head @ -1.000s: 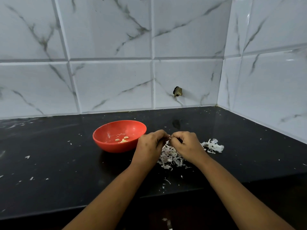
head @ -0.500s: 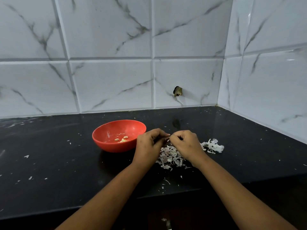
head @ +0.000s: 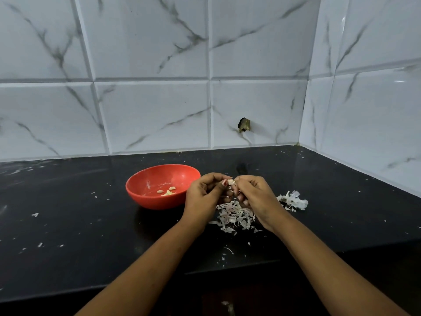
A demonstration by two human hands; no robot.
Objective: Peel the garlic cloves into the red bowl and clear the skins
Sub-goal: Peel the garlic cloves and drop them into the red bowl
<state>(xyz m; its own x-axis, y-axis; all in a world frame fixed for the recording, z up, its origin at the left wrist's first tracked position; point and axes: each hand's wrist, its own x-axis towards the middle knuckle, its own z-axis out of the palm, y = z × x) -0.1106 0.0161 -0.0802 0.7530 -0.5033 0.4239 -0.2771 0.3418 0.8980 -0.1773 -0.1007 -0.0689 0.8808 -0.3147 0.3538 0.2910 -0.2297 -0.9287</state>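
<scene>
A red bowl [head: 145, 195] stands on the black counter [head: 68, 236] with a few peeled garlic cloves [head: 168, 191] in its bottom. Just right of the bowl, my left hand [head: 202, 197] and my right hand [head: 255, 199] meet above the counter and pinch a small garlic clove [head: 230, 182] between their fingertips. Most of the clove is hidden by the fingers. A pile of papery garlic skins [head: 234, 217] lies under both hands. A second clump of skins [head: 292, 200] lies to the right of my right hand.
Small skin flecks are scattered over the counter, mostly at the left [head: 35, 214] and near the front edge [head: 227, 250]. Marble-look tiled walls close the back and right sides. A dark hole [head: 244, 125] sits in the back wall.
Both hands have lifted slightly off the skin pile and turned, so the small clove now shows between the fingertips. The bowl and skins have not moved.
</scene>
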